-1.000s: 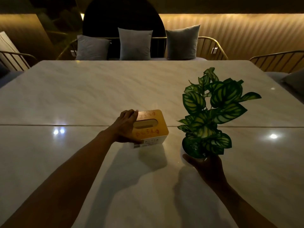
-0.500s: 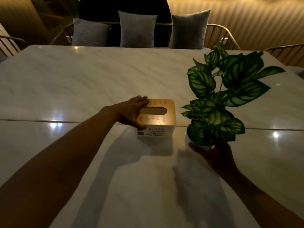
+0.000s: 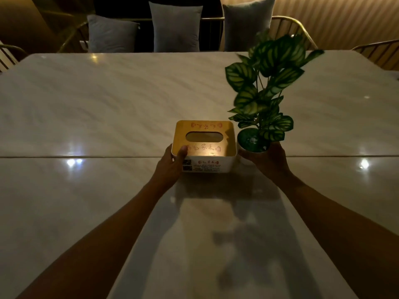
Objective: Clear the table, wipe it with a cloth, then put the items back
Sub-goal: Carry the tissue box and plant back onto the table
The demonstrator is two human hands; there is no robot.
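A white tissue box [image 3: 205,145] with a wooden lid and an oval slot stands on the pale marble table [image 3: 108,104], near its middle seam. My left hand [image 3: 171,165] grips the box's near left corner, thumb on the lid. Directly to the right of the box is a small potted plant [image 3: 262,100] with striped green leaves. My right hand [image 3: 269,158] is wrapped round its white pot from the near side. The pot's base is hidden by my hand, so I cannot tell whether it touches the table.
Three grey cushions [image 3: 176,26] lean on a bench behind the table's far edge. Gold wire chairs [image 3: 377,50] stand at the far right and far left. Ceiling lights reflect off the glossy tabletop.
My left hand shifted from the box's left side to its near left corner. The right hand carried the plant closer to the box, now right beside it.
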